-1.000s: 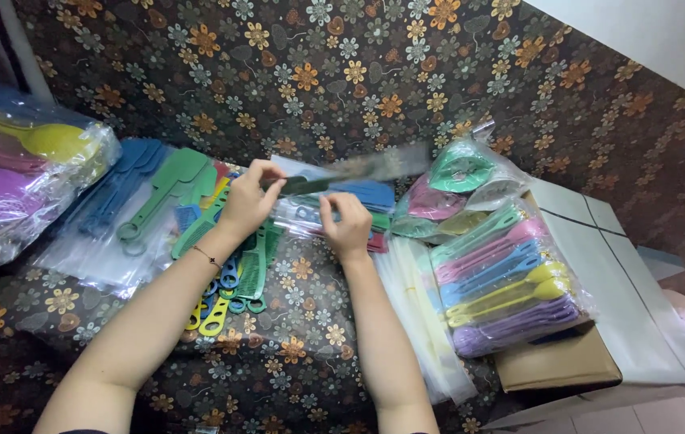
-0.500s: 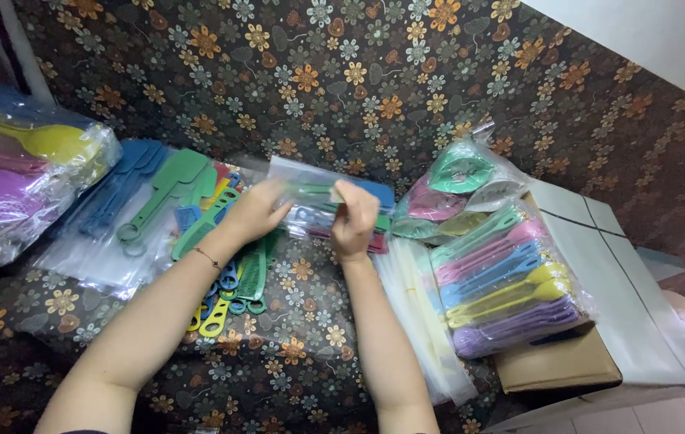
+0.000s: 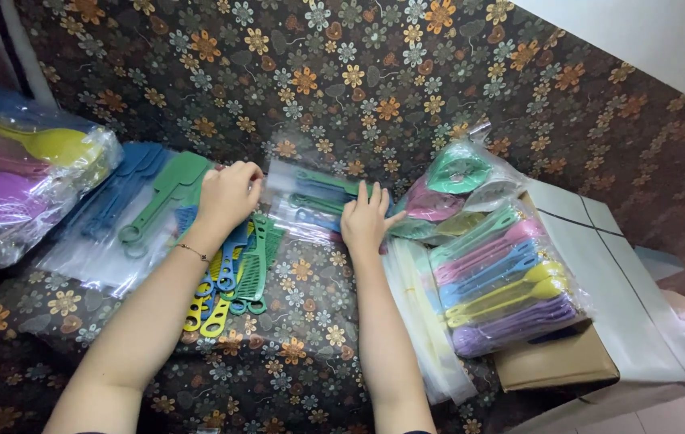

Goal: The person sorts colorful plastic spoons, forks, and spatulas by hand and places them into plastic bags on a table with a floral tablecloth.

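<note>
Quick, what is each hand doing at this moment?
Left hand: closed, gripping the left end of the clear bag of combs.
Right hand: open, fingers spread, pressing flat on the same bag.

We see a floral cloth (image 3: pixel 407 72) spread beneath everything. At our far left lies a bag of coloured spoons (image 3: pixel 13 173); at our right, bagged pastel spoons (image 3: pixel 503 281) rest on a cardboard box (image 3: pixel 600 321).
</note>
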